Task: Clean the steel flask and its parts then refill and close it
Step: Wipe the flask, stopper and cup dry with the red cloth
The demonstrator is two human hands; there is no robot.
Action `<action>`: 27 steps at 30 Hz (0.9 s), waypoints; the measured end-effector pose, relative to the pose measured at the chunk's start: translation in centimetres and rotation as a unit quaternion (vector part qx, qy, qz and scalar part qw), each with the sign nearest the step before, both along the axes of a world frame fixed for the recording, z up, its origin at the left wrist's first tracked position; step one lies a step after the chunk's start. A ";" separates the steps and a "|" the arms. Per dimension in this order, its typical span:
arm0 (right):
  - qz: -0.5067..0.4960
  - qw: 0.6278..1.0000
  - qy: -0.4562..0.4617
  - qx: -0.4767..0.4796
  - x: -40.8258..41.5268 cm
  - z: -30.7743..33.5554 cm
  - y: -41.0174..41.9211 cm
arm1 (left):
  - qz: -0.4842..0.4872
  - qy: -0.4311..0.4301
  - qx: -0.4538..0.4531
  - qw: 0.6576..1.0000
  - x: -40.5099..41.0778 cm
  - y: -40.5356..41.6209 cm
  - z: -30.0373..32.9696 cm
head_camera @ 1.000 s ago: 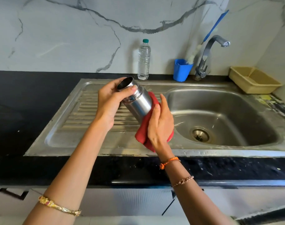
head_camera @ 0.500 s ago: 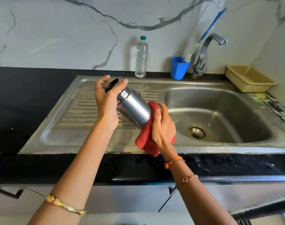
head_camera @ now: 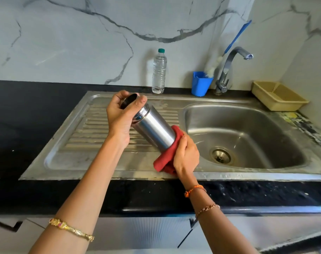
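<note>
the open steel flask (head_camera: 152, 128) lies tilted at the centre of the frame, held above the sink's ribbed draining board (head_camera: 86, 132), mouth toward the upper left. the left hand (head_camera: 122, 117) curls round its neck and rim. the right hand (head_camera: 186, 155) grips a red cloth (head_camera: 165, 162) wrapped over the flask's base. behind, along the top, stand a plastic water bottle (head_camera: 159, 71), a blue cup (head_camera: 201, 83) and the tap (head_camera: 229, 67).

Home kitchen: steel sink (head_camera: 108, 167), tap (head_camera: 229, 65), black counter (head_camera: 28, 107), marble-look backsplash (head_camera: 82, 43).
</note>
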State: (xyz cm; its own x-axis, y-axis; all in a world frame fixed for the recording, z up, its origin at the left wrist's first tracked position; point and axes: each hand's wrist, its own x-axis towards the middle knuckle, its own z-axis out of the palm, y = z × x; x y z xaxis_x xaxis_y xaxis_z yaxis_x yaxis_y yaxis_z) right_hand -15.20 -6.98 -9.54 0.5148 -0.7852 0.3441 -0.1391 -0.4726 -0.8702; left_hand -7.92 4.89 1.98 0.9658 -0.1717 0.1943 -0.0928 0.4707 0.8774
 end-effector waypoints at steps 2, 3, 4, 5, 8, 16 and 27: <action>0.016 0.999 0.025 0.016 0.7 2.0 0.5 | 0.020 0.010 0.014 1.000 0.0 0.2 0.1; 0.037 0.999 0.022 0.008 1.1 3.7 1.3 | 0.021 0.010 0.021 1.000 0.1 0.3 0.2; 0.063 0.998 0.010 -0.006 1.5 5.5 2.2 | 0.014 0.005 0.031 0.999 0.1 0.4 0.3; 0.087 0.996 -0.011 -0.023 2.1 7.2 3.2 | 0.002 0.001 0.040 0.999 0.1 0.4 0.4; 0.115 0.989 -0.058 -0.067 3.2 10.0 5.0 | -0.027 0.006 0.039 0.999 0.0 0.7 0.5; 0.042 0.996 -0.040 -0.069 0.7 3.0 1.1 | 0.006 0.038 0.009 0.999 -0.6 1.0 -0.5; 0.147 0.984 -0.076 -0.065 1.6 9.1 3.2 | -0.104 -0.006 -0.033 0.994 -0.7 -0.2 0.0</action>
